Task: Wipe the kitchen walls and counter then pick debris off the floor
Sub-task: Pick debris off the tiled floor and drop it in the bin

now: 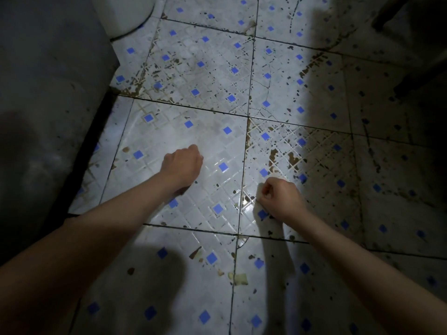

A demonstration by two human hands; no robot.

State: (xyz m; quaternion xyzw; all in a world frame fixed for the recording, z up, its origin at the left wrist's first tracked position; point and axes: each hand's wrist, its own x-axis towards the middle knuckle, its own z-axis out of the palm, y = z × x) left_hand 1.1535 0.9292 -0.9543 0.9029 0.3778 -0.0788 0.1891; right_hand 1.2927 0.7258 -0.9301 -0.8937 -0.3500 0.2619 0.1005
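both arms reach down over the tiled floor (183, 131), white tiles w/ small blue squares, lit in the middle and dark at the edges.

left hand (182, 165) is over the near-left tile, fingers curled under into a loose fist; back of hand faces the camera so can't tell if anything is inside the grip. it sits close to the floor, w/ its shadow just under the wrist.

right hand (278, 199) is to the right and a bit nearer, just right of the grout line between two tiles. fingers curled in w/ thumb against the forefinger like a pinch; whatever it pinches, if anything, is too small to see.

debris: brown stains and flecks (292, 159) are spread thickly on the tile far-right of the right hand and on the tiles farther back. a pale yellowish scrap (239, 278) lies on the near tile by the grout line, between the two forearms, nearer than both hands. a small brown sliver (195, 252) lies just far-left of it.

a grey wall or cabinet side (48, 93) runs along the left. far left, part of a white rounded object (130, 18) rests on the floor. far right is in deep shadow.
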